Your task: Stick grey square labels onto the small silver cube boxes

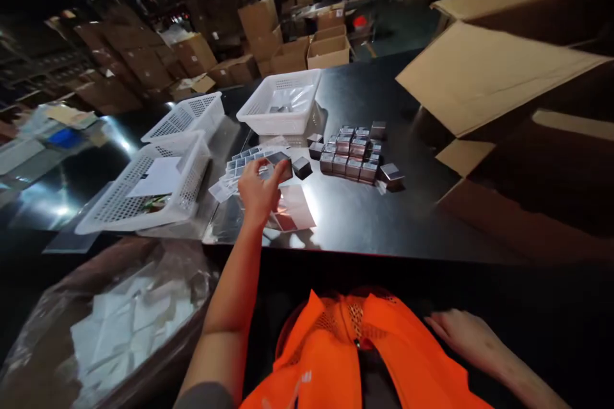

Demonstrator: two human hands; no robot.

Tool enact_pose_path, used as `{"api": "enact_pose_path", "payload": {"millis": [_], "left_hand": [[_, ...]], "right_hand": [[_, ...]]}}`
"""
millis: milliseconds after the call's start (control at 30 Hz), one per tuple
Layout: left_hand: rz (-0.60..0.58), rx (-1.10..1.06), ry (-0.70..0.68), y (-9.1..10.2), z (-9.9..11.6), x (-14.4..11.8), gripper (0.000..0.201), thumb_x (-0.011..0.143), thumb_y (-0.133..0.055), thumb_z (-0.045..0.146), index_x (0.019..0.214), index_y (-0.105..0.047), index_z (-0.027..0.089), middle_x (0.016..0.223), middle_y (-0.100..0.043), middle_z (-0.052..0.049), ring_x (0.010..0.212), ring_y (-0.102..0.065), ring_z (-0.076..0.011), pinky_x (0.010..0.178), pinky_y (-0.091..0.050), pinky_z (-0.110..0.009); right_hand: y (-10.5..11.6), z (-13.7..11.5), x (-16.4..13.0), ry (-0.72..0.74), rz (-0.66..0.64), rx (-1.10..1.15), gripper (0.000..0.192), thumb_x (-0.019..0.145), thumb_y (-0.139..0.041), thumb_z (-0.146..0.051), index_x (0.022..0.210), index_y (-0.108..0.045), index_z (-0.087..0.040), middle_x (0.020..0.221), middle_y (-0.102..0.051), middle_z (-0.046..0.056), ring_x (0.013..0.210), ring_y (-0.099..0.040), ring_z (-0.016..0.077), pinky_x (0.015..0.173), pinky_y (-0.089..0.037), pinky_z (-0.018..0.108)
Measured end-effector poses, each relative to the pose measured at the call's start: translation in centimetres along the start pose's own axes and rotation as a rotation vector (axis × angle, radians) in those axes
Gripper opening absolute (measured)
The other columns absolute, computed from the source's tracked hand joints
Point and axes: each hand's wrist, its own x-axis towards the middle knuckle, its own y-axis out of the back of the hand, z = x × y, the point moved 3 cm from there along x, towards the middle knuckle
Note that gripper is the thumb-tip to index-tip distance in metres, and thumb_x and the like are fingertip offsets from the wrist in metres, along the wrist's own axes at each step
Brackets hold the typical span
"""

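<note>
My left hand (259,192) is closed around a small dark box (282,165), pinched between thumb and fingers just above the table. Another small dark box (302,168) lies just right of it. Under and behind the hand are sheets of square labels (244,163), and a clear-and-reddish sheet (295,208) lies in front of it. Farther right, many small wrapped boxes (352,153) stand in a stacked block, with a loose one (392,176) at its right end. My right hand (453,329) hangs low beside the orange vest, apart from the table, thumb out and nothing visible in it.
White perforated baskets stand on the table: one at the back (283,121), two at the left (192,185). A large open carton (480,77) takes up the right side. Below the table's left edge is a plastic-lined bin (129,319) of white paper pieces. Cartons (259,25) fill the background.
</note>
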Motion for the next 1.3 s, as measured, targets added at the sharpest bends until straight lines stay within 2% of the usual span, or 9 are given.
{"api": "enact_pose_path", "payload": {"millis": [100,267,400,533,633,733,900,1100,1300], "left_hand": [[0.021,-0.016,-0.059,0.8,1.5,-1.2,0.043,0.091,-0.068,0.05,0.108,-0.07,0.01,0.109,-0.071,-0.008,0.108,-0.064,-0.0201,0.098,-0.045,-0.034],[0.068,-0.1,-0.196,1.0,4.2,-5.0,0.038,0.091,-0.07,0.048,0.107,-0.068,0.013,0.106,-0.07,-0.009,0.108,-0.064,-0.0217,0.098,-0.046,-0.035],[0.215,-0.2,-0.474,1.1,4.5,-7.7,0.044,0.089,-0.068,0.057,0.105,-0.067,0.016,0.102,-0.07,-0.01,0.099,-0.066,-0.0228,0.085,-0.053,-0.035],[0.187,-0.278,-0.576,0.7,3.4,-7.8,0.05,0.086,-0.071,0.058,0.116,-0.066,0.019,0.11,-0.067,-0.01,0.084,-0.066,-0.0178,0.064,-0.051,-0.027],[0.072,-0.399,-0.531,-0.6,3.0,-6.5,0.051,0.082,-0.076,0.058,0.117,-0.068,0.021,0.106,-0.066,-0.007,0.066,-0.057,-0.0107,0.051,-0.042,-0.022],[-0.188,-0.716,-0.387,-3.3,3.5,-4.9,0.054,0.081,-0.073,0.065,0.114,-0.07,0.022,0.101,-0.069,-0.006,0.063,-0.058,-0.0109,0.052,-0.044,-0.022],[-0.648,-1.072,-0.073,-9.1,5.3,-2.4,0.065,0.076,-0.068,0.078,0.11,-0.069,0.022,0.085,-0.07,-0.004,0.07,-0.064,-0.0157,0.06,-0.05,-0.025],[-0.808,-1.126,-0.12,-12.9,5.1,-0.8,0.074,0.074,-0.08,0.062,0.136,-0.059,0.026,0.096,-0.071,-0.005,0.062,-0.058,-0.0102,0.055,-0.044,-0.021],[-0.817,-1.053,-0.146,-14.1,1.6,-1.6,0.087,0.058,-0.093,0.047,0.136,-0.058,0.03,0.113,-0.068,-0.004,0.042,-0.035,0.0007,0.037,-0.024,-0.018]], "right_hand": [[0.5,-4.5,1.4,0.293,-0.302,0.067,0.04,0.096,-0.057,-0.035,0.057,-0.06,-0.028,0.06,-0.063,0.004,0.051,-0.061,0.0167,0.049,-0.041,0.03],[9.3,-17.4,4.7,0.739,0.358,0.187,0.023,0.101,-0.055,-0.041,0.09,-0.07,-0.028,0.093,-0.073,0.007,0.095,-0.07,0.0214,0.086,-0.055,0.036],[10.6,-22.6,9.6,0.935,0.426,0.164,0.02,0.096,-0.068,-0.033,0.109,-0.067,-0.019,0.108,-0.072,0.009,0.104,-0.067,0.0232,0.091,-0.055,0.037],[10.9,-22.2,12.7,0.97,0.545,0.398,0.018,0.089,-0.077,-0.026,0.084,-0.061,-0.02,0.081,-0.067,0.001,0.076,-0.065,0.0155,0.07,-0.053,0.028],[12.5,-20.2,14.5,0.889,0.718,0.49,0.033,0.076,-0.088,-0.034,0.091,-0.061,-0.021,0.091,-0.068,0.003,0.088,-0.067,0.0198,0.08,-0.056,0.034],[13.2,-19.0,16.9,0.826,0.406,0.638,0.075,0.064,-0.095,-0.037,0.127,-0.057,-0.024,0.123,-0.066,0.009,0.111,-0.067,0.0253,0.089,-0.059,0.041],[13.0,-17.0,19.9,0.508,0.195,0.998,0.077,0.062,-0.093,-0.031,0.13,-0.056,-0.022,0.096,-0.071,0.001,0.086,-0.071,0.0168,0.076,-0.059,0.03],[12.5,-15.0,20.3,0.304,0.331,1.168,0.071,0.064,-0.092,-0.029,0.126,-0.059,-0.023,0.086,-0.069,-0.004,0.077,-0.069,0.012,0.069,-0.056,0.024],[10.1,-15.4,21.5,0.251,-0.007,1.464,0.063,0.077,-0.083,-0.033,0.132,-0.052,-0.026,0.096,-0.073,-0.001,0.082,-0.075,0.0166,0.073,-0.063,0.029]]}}
